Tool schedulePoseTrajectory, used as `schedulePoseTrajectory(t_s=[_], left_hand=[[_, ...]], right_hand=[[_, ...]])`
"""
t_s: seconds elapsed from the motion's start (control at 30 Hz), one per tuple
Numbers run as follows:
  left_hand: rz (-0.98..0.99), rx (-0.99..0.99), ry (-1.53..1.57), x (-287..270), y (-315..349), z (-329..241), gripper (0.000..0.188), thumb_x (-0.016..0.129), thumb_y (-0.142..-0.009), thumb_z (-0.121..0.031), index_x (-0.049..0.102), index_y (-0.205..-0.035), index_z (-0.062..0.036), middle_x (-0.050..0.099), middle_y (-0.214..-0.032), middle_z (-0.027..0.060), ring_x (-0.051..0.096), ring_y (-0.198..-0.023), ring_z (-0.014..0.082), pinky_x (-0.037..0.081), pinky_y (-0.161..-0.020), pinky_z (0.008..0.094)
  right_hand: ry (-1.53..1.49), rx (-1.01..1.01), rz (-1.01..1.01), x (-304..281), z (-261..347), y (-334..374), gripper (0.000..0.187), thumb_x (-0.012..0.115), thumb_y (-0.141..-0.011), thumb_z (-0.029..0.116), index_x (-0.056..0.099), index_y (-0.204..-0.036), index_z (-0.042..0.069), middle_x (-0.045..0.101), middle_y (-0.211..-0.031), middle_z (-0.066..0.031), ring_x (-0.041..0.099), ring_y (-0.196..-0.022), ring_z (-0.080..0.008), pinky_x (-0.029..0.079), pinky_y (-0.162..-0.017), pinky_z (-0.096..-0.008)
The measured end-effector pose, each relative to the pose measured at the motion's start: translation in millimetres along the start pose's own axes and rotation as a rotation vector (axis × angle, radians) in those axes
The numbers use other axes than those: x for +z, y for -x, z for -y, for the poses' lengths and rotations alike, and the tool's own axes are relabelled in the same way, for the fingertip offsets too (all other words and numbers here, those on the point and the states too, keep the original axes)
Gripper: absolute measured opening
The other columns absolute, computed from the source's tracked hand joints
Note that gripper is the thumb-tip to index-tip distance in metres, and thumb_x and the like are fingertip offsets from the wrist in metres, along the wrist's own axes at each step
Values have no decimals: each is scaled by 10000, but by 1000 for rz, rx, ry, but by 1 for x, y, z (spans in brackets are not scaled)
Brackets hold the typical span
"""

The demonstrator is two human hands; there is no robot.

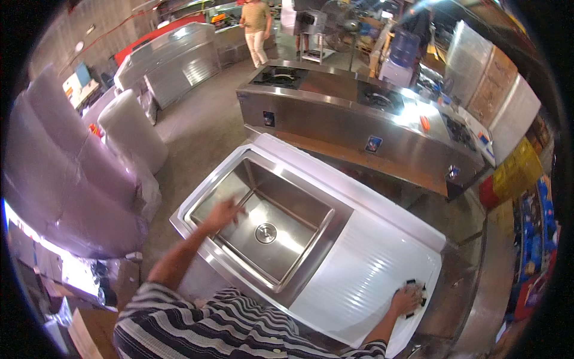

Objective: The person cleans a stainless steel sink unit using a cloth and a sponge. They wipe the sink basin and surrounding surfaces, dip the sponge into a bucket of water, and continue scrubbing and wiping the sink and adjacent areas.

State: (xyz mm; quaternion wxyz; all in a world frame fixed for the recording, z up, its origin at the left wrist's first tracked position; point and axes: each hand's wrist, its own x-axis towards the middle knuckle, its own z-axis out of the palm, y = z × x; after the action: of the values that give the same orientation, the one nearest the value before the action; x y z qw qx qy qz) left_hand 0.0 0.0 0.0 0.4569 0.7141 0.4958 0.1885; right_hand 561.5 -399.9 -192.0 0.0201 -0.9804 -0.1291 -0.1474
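Note:
A stainless steel sink unit lies in front of me, with a rectangular basin [293,203] on its left and a ribbed drainboard [365,269] under white film on its right. My left hand [222,216] hovers over the basin's left part, slightly blurred, its fingers apart and nothing in them. A round drain strainer [265,233] sits in the basin floor to its right. At the drainboard's right end, my right hand [408,299] is closed over a small dark object [423,295]. Its black edges stick out around the fingers, and its kind is hidden.
Beyond the sink stands a long steel stove counter [311,119] with burners. Large wrapped rolls [78,173] stand at the left. A yellow crate [517,170] and blue bins [532,227] are on the right. A person [255,27] stands in the far background.

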Motion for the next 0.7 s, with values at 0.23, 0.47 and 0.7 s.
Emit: schedulePoseTrajectory(t_s=[0.23,0.47,0.7], left_hand=[[396,-13,9,161,76,-47,540,600,-995,-224,451,-1459,8,751,-1040,138,713,-793,192,566,-760,339],[128,-87,96,115,82,8,479,581,-1009,-207,500,-1426,14,731,-1065,156,685,-919,191,553,-817,320],[-144,-392,223,90,131,46,411,519,-1016,-170,539,-1368,41,709,-1066,180,693,-844,207,585,-765,317]], right_hand=[[-587,-644,51,-81,195,129,582,680,-866,325,570,-1361,40,464,-1483,-227,338,-1433,-436,192,-1197,-599],[-523,-685,112,-32,107,66,600,610,-909,394,538,-1425,96,429,-1493,-291,367,-1401,-496,279,-1157,-607],[-48,151,-129,38,-9,-82,614,495,-976,469,504,-1455,85,492,-1465,-244,397,-1405,-434,234,-1178,-589]])
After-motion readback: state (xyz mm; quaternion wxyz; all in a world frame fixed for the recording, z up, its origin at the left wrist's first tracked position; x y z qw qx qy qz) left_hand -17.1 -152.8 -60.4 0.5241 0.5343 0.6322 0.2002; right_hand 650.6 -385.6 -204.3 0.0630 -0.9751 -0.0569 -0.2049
